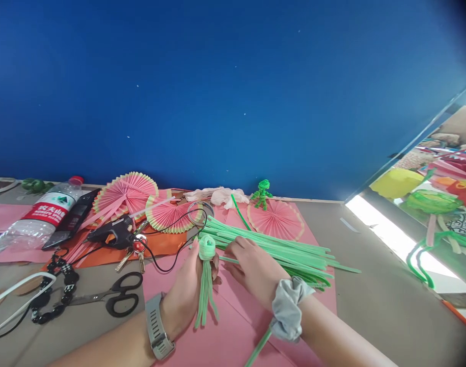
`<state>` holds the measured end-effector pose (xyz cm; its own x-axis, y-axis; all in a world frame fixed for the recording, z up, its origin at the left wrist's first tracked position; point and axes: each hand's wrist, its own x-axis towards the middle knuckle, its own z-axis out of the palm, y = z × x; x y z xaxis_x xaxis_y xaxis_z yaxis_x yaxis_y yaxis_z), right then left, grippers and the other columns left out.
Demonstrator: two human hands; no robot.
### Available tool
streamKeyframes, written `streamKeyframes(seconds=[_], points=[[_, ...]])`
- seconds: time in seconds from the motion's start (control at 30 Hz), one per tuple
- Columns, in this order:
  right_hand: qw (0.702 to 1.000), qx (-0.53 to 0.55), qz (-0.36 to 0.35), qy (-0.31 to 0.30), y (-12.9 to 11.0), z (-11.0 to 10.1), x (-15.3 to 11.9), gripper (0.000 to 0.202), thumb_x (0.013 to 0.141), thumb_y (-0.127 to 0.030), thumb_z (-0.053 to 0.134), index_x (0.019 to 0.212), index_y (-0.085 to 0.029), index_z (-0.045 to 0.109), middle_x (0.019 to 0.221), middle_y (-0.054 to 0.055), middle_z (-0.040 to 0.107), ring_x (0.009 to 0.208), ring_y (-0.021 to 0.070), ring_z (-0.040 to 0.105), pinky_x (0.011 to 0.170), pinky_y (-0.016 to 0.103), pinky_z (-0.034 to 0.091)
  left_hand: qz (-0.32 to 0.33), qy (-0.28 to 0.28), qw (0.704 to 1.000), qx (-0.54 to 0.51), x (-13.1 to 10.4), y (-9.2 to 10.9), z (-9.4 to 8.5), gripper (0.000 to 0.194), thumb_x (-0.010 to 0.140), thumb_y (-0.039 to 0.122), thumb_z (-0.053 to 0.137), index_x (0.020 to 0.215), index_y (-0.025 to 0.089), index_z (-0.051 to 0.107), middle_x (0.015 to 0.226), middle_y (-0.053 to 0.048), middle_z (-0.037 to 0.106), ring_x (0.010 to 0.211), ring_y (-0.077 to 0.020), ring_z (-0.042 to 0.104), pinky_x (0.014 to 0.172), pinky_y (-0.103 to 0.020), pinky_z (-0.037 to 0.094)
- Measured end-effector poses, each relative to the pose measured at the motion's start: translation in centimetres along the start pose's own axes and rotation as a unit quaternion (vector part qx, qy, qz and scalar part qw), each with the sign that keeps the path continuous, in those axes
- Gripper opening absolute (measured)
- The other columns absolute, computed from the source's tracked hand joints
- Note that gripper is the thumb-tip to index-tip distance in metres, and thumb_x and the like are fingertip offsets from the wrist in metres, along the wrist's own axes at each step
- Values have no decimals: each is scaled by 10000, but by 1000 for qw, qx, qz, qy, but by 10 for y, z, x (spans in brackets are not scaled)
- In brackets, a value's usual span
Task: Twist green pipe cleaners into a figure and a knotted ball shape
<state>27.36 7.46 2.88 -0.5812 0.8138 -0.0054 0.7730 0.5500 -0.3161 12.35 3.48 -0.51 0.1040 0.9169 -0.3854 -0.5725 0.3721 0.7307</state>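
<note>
My left hand (187, 290), with a grey watch at the wrist, is closed round a light green pipe-cleaner figure (207, 248). The figure has a round wound head, and several loose strands hang below it. Just to its right, my right hand (251, 265), with a grey scrunchie at the wrist, pinches a green pipe cleaner (229, 260); its fingertips are partly hidden. Behind and beside that hand lies a pile of green pipe cleaners (294, 248) on pink paper (236, 326). One more strand (258, 347) shows below my right wrist.
At the left lie black scissors (121, 294), a beaded bracelet (69, 279), keys (141, 260), a glue gun (112, 233) and a plastic bottle (49, 211). Pink paper fans (276, 220) and a small green figure (262, 194) are near the blue panel (233, 102).
</note>
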Motion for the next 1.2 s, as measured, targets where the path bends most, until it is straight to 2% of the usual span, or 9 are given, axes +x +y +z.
streamKeyframes(seconds=[0.13, 0.3, 0.43, 0.57, 0.7, 0.8, 0.9, 1.07, 1.2], points=[[995, -89, 1, -33, -10, 5, -1, 214, 805, -43, 413, 882, -165, 572, 970, 103, 553, 872, 235, 517, 726, 336, 425, 26, -2, 1000, -8, 1, -3, -1, 420, 840, 545, 366, 705, 180, 523, 585, 24, 513, 473, -96, 452, 507, -237, 442], [996, -83, 14, -27, -11, 2, 0, 257, 819, -39, 385, 986, -162, 536, 1032, 114, 541, 927, 240, 497, 781, 350, 408, 34, 29, 999, 2, 1, -3, 1, 408, 808, 566, 412, 720, 185, 526, 567, 29, 508, 460, -97, 470, 474, -211, 439], [995, -87, 17, -44, -13, 3, -1, 200, 804, -46, 410, 870, -164, 557, 971, 118, 568, 866, 248, 518, 726, 344, 405, 44, 9, 999, 9, 0, -2, 2, 431, 806, 586, 394, 738, 182, 529, 562, 25, 491, 459, -100, 463, 450, -205, 435], [996, -77, 23, -42, -13, -2, -3, 187, 766, -18, 431, 834, -166, 524, 873, 90, 602, 769, 203, 558, 656, 282, 394, 28, 29, 999, 17, 0, -2, 0, 449, 795, 611, 381, 777, 188, 530, 586, 19, 478, 470, -109, 468, 374, -188, 409], [996, -49, 80, 4, -8, -21, -7, 186, 821, -46, 362, 898, -182, 463, 633, 3, 573, 492, 147, 507, 474, 238, 310, 37, 19, 997, 62, -2, 1, -2, 457, 791, 625, 361, 822, 199, 525, 588, 25, 436, 475, -120, 448, 292, -174, 382], [995, -15, 65, 76, -8, -38, -13, 128, 877, -159, 351, 864, -222, 462, 644, -17, 571, 482, 133, 493, 476, 230, 299, 68, 11, 994, 85, -4, 7, 1, 444, 793, 629, 344, 786, 213, 500, 591, 41, 386, 463, -115, 419, 256, -175, 386], [993, 5, 45, 111, -10, -53, -20, 102, 880, -224, 387, 834, -241, 477, 668, -21, 591, 476, 124, 495, 482, 230, 318, 89, 30, 990, 106, -5, 12, 4, 428, 791, 628, 348, 740, 220, 470, 582, 55, 358, 415, -98, 384, 235, -178, 389], [993, 16, 29, 113, -13, -65, -29, 106, 886, -245, 413, 798, -254, 470, 617, -45, 574, 458, 115, 479, 485, 225, 340, 136, 66, 982, 116, -3, 15, 2, 399, 794, 608, 371, 764, 225, 477, 595, 56, 394, 357, -67, 333, 208, -147, 340], [994, 24, 23, 105, -13, -65, -29, 121, 885, -228, 419, 773, -248, 456, 651, -42, 578, 513, 121, 495, 503, 224, 348, 149, 48, 979, 131, -4, 15, 2, 373, 828, 579, 331, 793, 231, 461, 603, 54, 390, 389, -80, 384, 222, -146, 352]])
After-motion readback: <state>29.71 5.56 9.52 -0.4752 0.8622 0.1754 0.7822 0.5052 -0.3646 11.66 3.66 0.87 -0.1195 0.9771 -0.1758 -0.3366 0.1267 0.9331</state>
